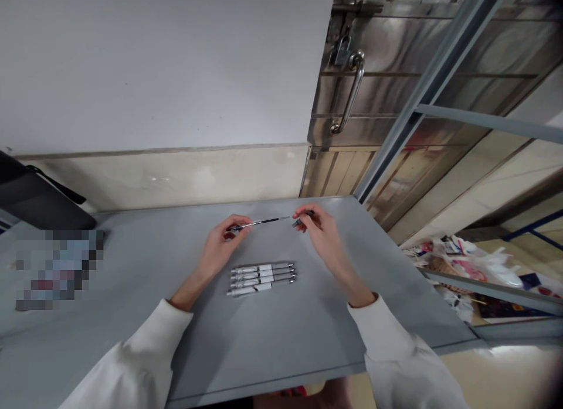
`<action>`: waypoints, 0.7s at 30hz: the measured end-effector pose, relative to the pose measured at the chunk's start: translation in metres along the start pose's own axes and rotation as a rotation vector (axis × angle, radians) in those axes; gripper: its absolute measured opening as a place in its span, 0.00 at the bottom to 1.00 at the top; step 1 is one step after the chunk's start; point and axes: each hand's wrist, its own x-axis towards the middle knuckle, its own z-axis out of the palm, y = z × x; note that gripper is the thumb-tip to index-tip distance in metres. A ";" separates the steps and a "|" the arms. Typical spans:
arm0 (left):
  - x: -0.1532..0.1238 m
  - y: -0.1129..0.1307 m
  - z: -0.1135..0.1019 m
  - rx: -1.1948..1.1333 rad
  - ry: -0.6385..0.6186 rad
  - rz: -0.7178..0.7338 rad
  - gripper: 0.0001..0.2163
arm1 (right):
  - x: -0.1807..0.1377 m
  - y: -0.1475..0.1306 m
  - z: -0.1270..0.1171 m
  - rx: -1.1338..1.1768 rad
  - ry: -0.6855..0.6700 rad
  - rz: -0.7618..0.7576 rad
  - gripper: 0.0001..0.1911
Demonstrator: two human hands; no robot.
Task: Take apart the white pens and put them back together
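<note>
My left hand point(226, 239) is closed, with thumb and fingers pinching a slim pen refill point(269, 221). Its dark shaft and thin tip point right; the rear part is partly hidden by my fingers, so I cannot tell whether a barrel surrounds it. Across a small gap, my right hand point(320, 230) is closed around a short dark pen barrel piece point(297, 222), one end facing the refill's tip. Both hands are just above the grey table point(264, 344). Nearer me, several white pens point(253, 276) with silver tips lie side by side, tips to the right.
A dark case with a strap point(53, 192) sits at the table's back left, near a pixelated flat item point(61, 271). Behind the table is a wall point(176, 75). To the right are a padlocked metal door point(378, 51), a metal frame point(422, 98) and a cluttered shelf point(484, 268).
</note>
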 end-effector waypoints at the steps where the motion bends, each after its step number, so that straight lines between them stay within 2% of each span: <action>1: 0.000 0.000 0.000 -0.002 -0.001 -0.002 0.12 | 0.000 0.001 0.000 0.000 -0.009 0.006 0.06; 4: 0.000 -0.001 0.001 0.003 -0.001 -0.004 0.13 | -0.001 0.001 0.001 -0.009 -0.042 0.033 0.08; 10: 0.000 0.001 0.001 0.044 -0.021 0.030 0.12 | -0.007 -0.006 0.007 -0.071 -0.159 0.090 0.19; 17: -0.001 0.004 0.002 0.033 -0.062 0.045 0.10 | -0.010 -0.006 0.012 -0.052 -0.275 0.087 0.19; 21: -0.002 0.006 0.002 0.024 -0.062 0.041 0.10 | -0.008 -0.006 0.011 -0.015 -0.252 0.090 0.19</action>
